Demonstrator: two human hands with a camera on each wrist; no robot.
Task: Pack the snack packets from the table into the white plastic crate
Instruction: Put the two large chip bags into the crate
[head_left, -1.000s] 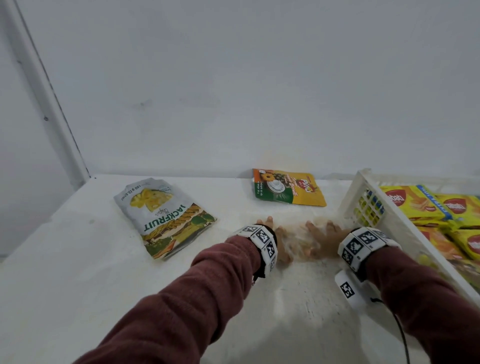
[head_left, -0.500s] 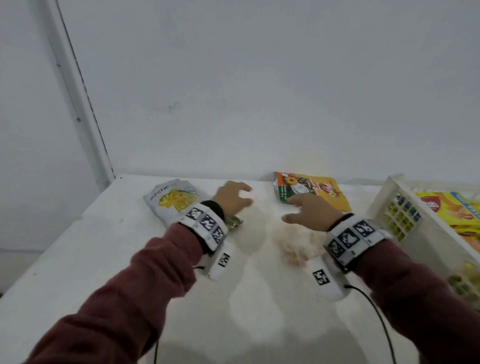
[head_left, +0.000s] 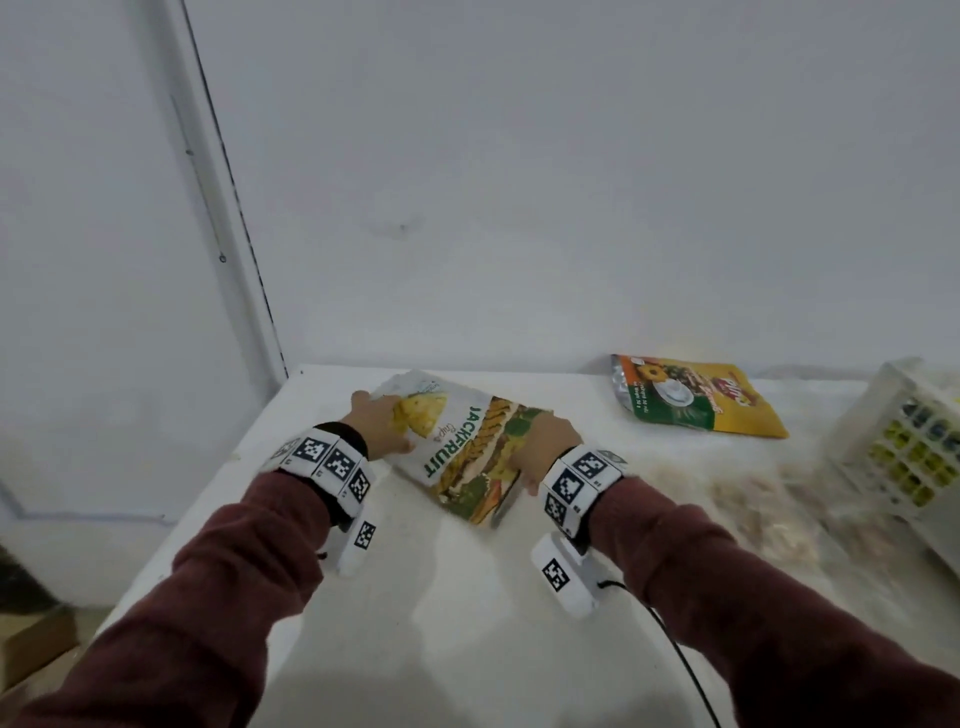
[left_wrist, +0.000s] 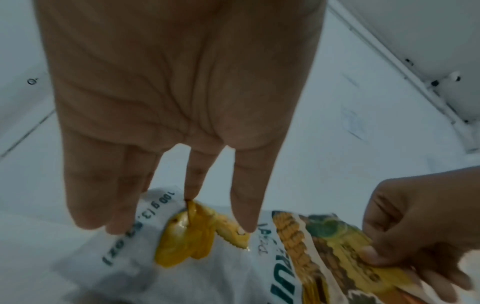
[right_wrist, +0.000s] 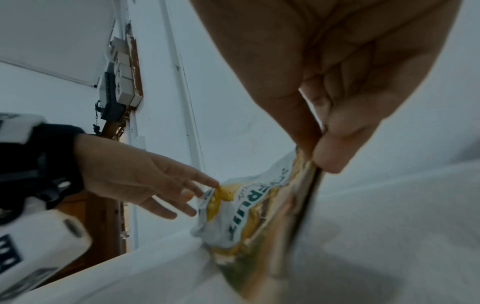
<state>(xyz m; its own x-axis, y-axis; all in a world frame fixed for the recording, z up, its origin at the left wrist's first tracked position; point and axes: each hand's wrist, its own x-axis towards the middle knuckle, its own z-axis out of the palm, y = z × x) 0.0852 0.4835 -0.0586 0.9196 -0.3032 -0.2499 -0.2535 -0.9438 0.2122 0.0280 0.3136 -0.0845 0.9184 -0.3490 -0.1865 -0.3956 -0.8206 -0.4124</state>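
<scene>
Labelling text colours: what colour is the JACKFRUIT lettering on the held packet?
Dark green on white, clearest in the head view on the jackfruit chips packet.

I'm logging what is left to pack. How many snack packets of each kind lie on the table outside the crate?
Jackfruit chips packet: 1
Orange and green snack packet: 1
Total: 2
</scene>
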